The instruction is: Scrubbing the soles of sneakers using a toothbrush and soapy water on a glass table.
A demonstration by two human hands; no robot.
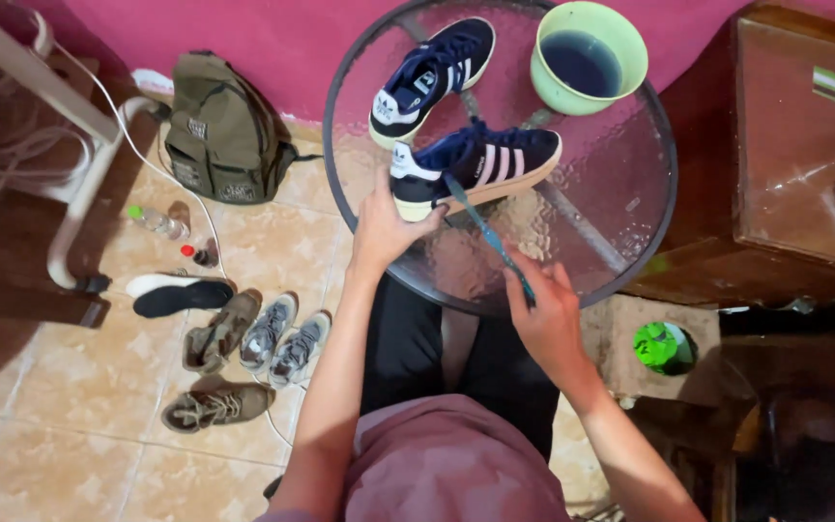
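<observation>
A: Item one, left hand (386, 227)?
B: Fingers spread wide, pressed on the heel of the nearer navy sneaker (475, 166), which lies on the round glass table (620, 237).
A: Right hand (545, 314)?
B: Closed around a teal toothbrush (487, 230), its head at the sneaker's sole edge.
A: Others on the table?
B: Second navy sneaker (431, 75); green basin (589, 56) of dark water.
</observation>
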